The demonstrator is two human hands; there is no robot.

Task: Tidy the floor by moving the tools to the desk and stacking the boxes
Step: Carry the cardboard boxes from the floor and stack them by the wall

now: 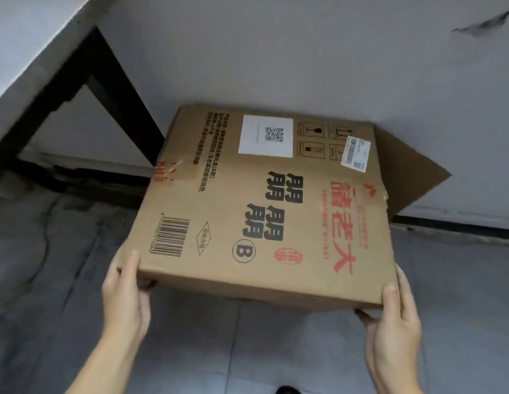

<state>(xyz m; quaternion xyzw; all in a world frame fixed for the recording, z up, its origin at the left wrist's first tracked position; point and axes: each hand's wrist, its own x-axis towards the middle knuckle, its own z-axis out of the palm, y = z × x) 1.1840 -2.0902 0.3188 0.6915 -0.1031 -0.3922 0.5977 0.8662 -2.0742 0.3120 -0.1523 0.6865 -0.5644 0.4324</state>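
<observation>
Cardboard box (264, 206) is being held up off the gray tile floor (48, 280), near edge raised, far edge tilting down twd the wall (304, 52). Can't tell if far edge is resting on smth or hanging free.

Grip: left hand (125, 297) is curling round the near-left corner, thumb on top face, fingers under. Right hand (392, 325) is doing the same at near-right corner. Both pinching the box edge, nothing more.

Risks, biggest first:
- Box is wide and both hands are sitting on the same edge, so far end is unsupported by the hands. Prob sagging or swinging if lifted higher; grip could be slipping off the thin edge.
- Loose flap (412, 172) is sticking out on the far-right side. Box is open there, so contents (if any, can't see) could be sliding out w/ this tilt. Flap could also be catching the wall.
- Black desk leg (117, 89) is standing just left of the box, desk top (26, 38) overhanging. Swinging left risks clipping it.

No 2nd box or tools in view, so stack target unknown. Small dark shape at bottom edge, too cropped to ID.
</observation>
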